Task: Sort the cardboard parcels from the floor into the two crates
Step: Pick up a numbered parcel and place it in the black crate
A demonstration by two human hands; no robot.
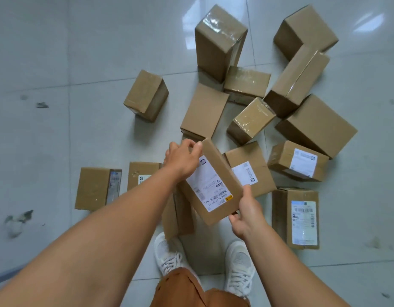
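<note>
- The held parcel (pixel 211 182) is up off the floor (pixel 69 63), in front of the person and above their white shoes (pixel 239 264), with its white shipping label (pixel 210 183) facing up toward the camera.
- The left hand (pixel 183 160) is curled over the parcel's far upper-left corner, fingertips wrapped on the far edge; the right hand (pixel 245 214) pinches the near lower-right corner, thumb on top and fingers underneath.
- The parcel's long axis runs diagonally in the view, from the far upper-left corner down to the near right one; its broad labelled face is tilted slightly, and the label text reads along that same axis.
- Risk, as I judge it: the grip is on two opposite corners only, so the parcel could pivot or slip out if one hand lets go before the other has a fuller hold.
- A drop would land it on the parcels directly below (pixel 250 169) or on the person's feet.
- Neither crate is in view, so the carry will mean turning away; the loose parcels crowded round the shoes, such as the one beside the left foot (pixel 177 216), look like a tripping hazard.
- Many parcels lie on the floor, including a tall one (pixel 220 38) farther off, so the sorting looks far from finished.
</note>
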